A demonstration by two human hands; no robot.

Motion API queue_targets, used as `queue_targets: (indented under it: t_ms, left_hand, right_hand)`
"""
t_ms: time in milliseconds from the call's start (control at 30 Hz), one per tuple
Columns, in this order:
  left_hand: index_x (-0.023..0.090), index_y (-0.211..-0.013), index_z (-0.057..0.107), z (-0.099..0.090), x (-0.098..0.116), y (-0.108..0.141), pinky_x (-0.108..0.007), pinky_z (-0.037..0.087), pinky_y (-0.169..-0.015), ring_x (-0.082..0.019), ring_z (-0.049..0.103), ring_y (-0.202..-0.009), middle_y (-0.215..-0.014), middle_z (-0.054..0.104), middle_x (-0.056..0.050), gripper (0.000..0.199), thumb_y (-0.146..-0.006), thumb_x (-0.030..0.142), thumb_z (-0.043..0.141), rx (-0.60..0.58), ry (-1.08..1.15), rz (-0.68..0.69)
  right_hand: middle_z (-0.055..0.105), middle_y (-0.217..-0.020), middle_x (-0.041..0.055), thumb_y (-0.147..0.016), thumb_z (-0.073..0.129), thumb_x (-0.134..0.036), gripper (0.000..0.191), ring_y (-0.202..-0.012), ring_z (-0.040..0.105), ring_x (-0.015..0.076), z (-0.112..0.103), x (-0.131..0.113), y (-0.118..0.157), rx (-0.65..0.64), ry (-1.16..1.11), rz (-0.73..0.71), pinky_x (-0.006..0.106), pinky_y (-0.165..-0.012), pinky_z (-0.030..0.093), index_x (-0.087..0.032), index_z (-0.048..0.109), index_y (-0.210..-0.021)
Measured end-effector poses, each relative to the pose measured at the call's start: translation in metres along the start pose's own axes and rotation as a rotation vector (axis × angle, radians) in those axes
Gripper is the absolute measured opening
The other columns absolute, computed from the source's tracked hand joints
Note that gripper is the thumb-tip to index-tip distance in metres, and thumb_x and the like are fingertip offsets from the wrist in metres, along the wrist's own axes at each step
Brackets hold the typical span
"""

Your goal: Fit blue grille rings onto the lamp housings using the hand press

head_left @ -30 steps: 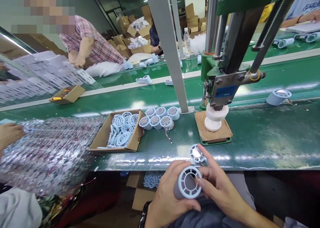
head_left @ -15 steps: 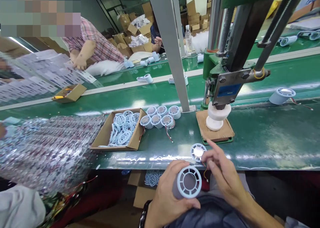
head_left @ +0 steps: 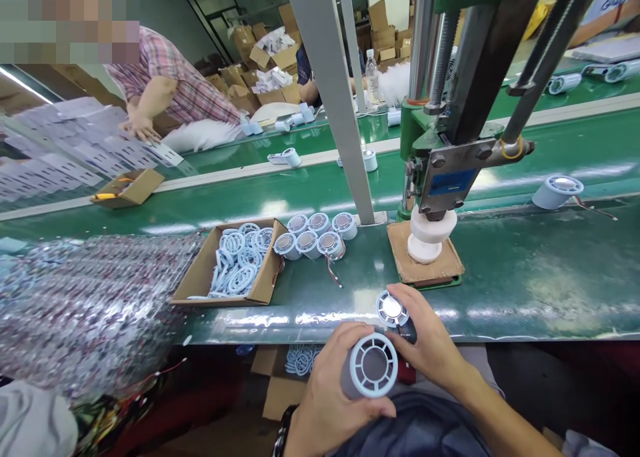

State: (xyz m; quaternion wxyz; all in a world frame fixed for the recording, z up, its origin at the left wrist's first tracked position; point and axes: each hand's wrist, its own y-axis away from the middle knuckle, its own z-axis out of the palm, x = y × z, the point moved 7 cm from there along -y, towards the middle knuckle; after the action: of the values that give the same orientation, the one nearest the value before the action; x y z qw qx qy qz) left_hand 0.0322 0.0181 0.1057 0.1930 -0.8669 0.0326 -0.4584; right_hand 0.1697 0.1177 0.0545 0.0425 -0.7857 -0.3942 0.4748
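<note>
While your left hand [head_left: 327, 385] is closed round the side of a pale-blue cylinder [head_left: 374, 365], before the near edge of the bench [head_left: 530, 270], your right hand [head_left: 425, 333] is part-curled at a second cylinder [head_left: 391, 307] on that edge; whether it grips cannot be told. Judged light, stiff and slippery: hold each by its sides, sparing the spokes. An open box [head_left: 269, 278] and a lower carton [head_left: 280, 398] contain pale-blue rings [head_left: 243, 280].
</note>
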Motion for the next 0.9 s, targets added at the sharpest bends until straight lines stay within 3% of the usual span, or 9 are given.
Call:
queue_targets:
  t_ms: [233, 367, 467, 667, 800, 900]
  left_hand:
    - [0.028, -0.125, 0.060, 0.007, -0.005, -0.004, -0.036, 0.058, -0.094, -0.025, 0.069, -0.104, -0.113, 0.070, -0.007, 0.068, -0.074, 0.070, 0.075, -0.005, 0.007, -0.014]
    - [0.024, -0.128, 0.058, 0.028, -0.018, -0.020, -0.043, 0.055, -0.096, -0.030, 0.063, -0.116, -0.122, 0.064, -0.012, 0.065, -0.084, 0.072, 0.062, 0.104, -0.035, -0.071]
    - [0.021, -0.130, 0.058, 0.048, -0.026, -0.029, -0.048, 0.053, -0.098, -0.032, 0.060, -0.118, -0.126, 0.063, -0.016, 0.064, -0.089, 0.070, 0.056, 0.116, -0.121, -0.094]
    - [0.019, -0.139, 0.048, 0.061, -0.035, -0.025, -0.052, 0.050, -0.101, -0.032, 0.057, -0.122, -0.132, 0.061, -0.017, 0.049, -0.102, 0.050, 0.048, 0.071, -0.213, -0.104]
    - [0.018, -0.144, 0.042, 0.065, -0.036, -0.020, -0.057, 0.047, -0.106, -0.033, 0.054, -0.129, -0.138, 0.058, -0.019, 0.047, -0.103, 0.039, 0.048, 0.015, -0.224, -0.126]
    - [0.018, -0.144, 0.042, 0.068, -0.038, -0.017, -0.058, 0.048, -0.104, -0.034, 0.056, -0.129, -0.138, 0.058, -0.020, 0.046, -0.101, 0.034, 0.050, 0.040, -0.228, -0.187]
  right_hand:
    - [0.065, -0.135, 0.0149, -0.089, 0.062, -0.016, 0.060, -0.126, 0.064, 0.0279, 0.001, 0.006, 0.002, 0.045, 0.016, 0.040, 0.044, -0.105, 0.058, -0.021, 0.044, -0.146]
    - [0.066, -0.135, 0.0166, -0.086, 0.061, -0.018, 0.064, -0.124, 0.066, 0.0298, 0.004, 0.009, 0.005, 0.083, 0.037, 0.048, 0.046, -0.101, 0.060, -0.019, 0.042, -0.147]
    - [0.065, -0.137, 0.0175, -0.083, 0.056, -0.014, 0.069, -0.122, 0.068, 0.0292, 0.005, 0.010, 0.008, 0.123, 0.052, 0.053, 0.045, -0.099, 0.061, -0.017, 0.038, -0.150]
    - [0.066, -0.137, 0.0156, -0.083, 0.056, -0.012, 0.071, -0.124, 0.067, 0.0278, 0.008, 0.012, 0.009, 0.135, 0.062, 0.067, 0.044, -0.101, 0.060, -0.017, 0.040, -0.152]
    - [0.065, -0.139, 0.0166, -0.084, 0.056, -0.012, 0.074, -0.124, 0.067, 0.0282, 0.007, 0.013, 0.010, 0.131, 0.067, 0.076, 0.044, -0.101, 0.060, -0.017, 0.037, -0.155]
    - [0.065, -0.138, 0.0167, -0.084, 0.056, -0.012, 0.077, -0.123, 0.068, 0.0286, 0.006, 0.013, 0.010, 0.119, 0.065, 0.075, 0.044, -0.100, 0.061, -0.017, 0.034, -0.158]
